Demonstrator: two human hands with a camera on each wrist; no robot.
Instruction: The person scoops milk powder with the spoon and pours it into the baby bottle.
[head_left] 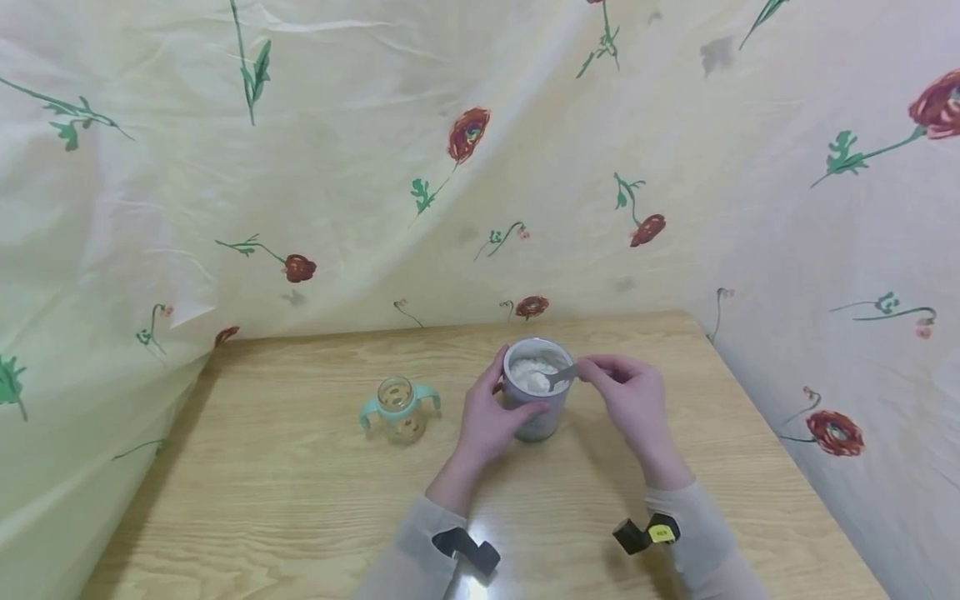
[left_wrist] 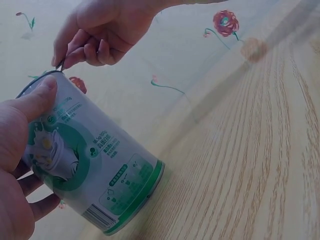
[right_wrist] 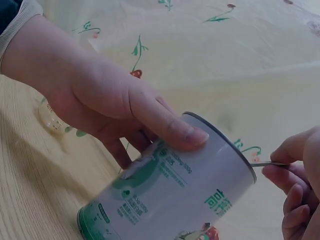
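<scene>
My left hand (head_left: 489,414) grips a white and green milk powder can (left_wrist: 112,155) round its side, the thumb lying near the rim. White powder (head_left: 527,367) shows inside the open top. My right hand (head_left: 628,396) pinches the handle of a metal spoon (head_left: 562,377) between thumb and fingers at the can's right rim. The spoon reaches over the rim into the can, its bowl at the powder with white powder on it. From the right wrist side, only a short piece of the handle (right_wrist: 262,164) shows between rim and fingertips.
Left of the can stands a clear baby bottle (head_left: 405,423) without a lid, with two teal handles. Both are on a wooden table (head_left: 285,483). A flowered cloth (head_left: 360,167) hangs behind the table and along its sides.
</scene>
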